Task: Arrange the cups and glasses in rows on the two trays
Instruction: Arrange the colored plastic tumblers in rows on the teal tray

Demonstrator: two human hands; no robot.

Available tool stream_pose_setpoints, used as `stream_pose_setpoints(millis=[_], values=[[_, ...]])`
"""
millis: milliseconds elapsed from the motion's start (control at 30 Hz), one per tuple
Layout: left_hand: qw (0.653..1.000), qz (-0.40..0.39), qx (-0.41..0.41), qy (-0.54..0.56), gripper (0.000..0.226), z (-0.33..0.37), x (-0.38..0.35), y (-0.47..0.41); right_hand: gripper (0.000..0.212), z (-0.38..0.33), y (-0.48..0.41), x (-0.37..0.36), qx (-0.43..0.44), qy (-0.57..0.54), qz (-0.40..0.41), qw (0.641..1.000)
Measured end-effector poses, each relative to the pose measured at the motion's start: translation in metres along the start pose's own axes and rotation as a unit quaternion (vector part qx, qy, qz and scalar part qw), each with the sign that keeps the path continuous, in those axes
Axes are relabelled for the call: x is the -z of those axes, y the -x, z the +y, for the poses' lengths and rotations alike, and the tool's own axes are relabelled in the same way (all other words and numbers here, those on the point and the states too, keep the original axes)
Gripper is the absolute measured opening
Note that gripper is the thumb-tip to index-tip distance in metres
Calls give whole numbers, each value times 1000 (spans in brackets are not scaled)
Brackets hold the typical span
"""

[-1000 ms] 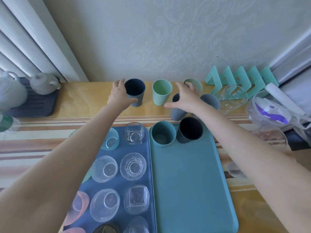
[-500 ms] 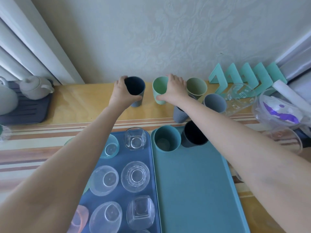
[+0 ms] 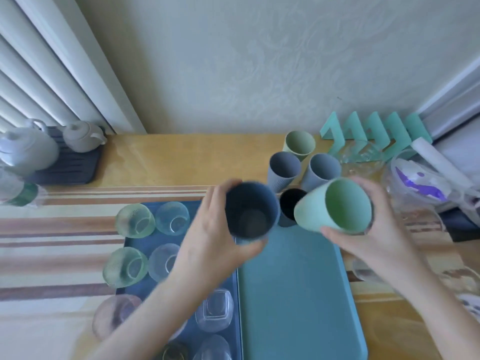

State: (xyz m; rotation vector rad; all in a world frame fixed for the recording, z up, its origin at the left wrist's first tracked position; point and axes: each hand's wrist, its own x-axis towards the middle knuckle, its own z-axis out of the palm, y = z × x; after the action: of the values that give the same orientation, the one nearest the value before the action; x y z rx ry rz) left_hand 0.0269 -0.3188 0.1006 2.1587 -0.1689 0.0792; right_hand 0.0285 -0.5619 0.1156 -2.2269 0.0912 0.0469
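Pale teapots (image 3: pixel 83 136) sit on a black mat (image 3: pixel 67 170) at the far left of the surface (image 3: pixel 181 157), well apart from the work. Next comes the dark blue tray (image 3: pixel 153 239), which holds glasses (image 3: pixel 172 216) in rows, green-tinted ones along its left edge and clear ones beside them. Our left forearm hides part of its near end.

Our left hand (image 3: pixel 207 245) is wrapped round a dark blue cup (image 3: pixel 250 211). We hold it upright in the air, roughly over the seam between the 2 trays at their far end. To its right the teal tray (image 3: pixel 293 294) lies against the blue one and is mostly bare. We can see 1 black cup (image 3: pixel 289 206) standing at its far edge, between the 2 cups we carry.

Our right hand (image 3: pixel 376 229) grasps a mint green cup (image 3: pixel 335 206), tilted with its mouth toward us, above the tray's far right corner. Behind it, 2 grey ribbed cups (image 3: pixel 284 168) and 1 sage cup (image 3: pixel 298 142) stand close together on the bare surface.

We judge this to be the carrying step: both cups are off the surface and need setting down on the teal tray. The next move calls for righting the mint cup. Then we lower each cup upright in line with the black one so a straight row forms, without knocking it.
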Motion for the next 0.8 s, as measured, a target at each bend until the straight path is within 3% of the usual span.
stream_pose_setpoints(millis=[267,800], values=[[994,-59,84,-38,78,-21,-66,78,86,65,53,-39,-33,13,-21,999],[984,-57,143,-93,86,-58,-107,66,86,105,39,-87,-74,63,-47,994]])
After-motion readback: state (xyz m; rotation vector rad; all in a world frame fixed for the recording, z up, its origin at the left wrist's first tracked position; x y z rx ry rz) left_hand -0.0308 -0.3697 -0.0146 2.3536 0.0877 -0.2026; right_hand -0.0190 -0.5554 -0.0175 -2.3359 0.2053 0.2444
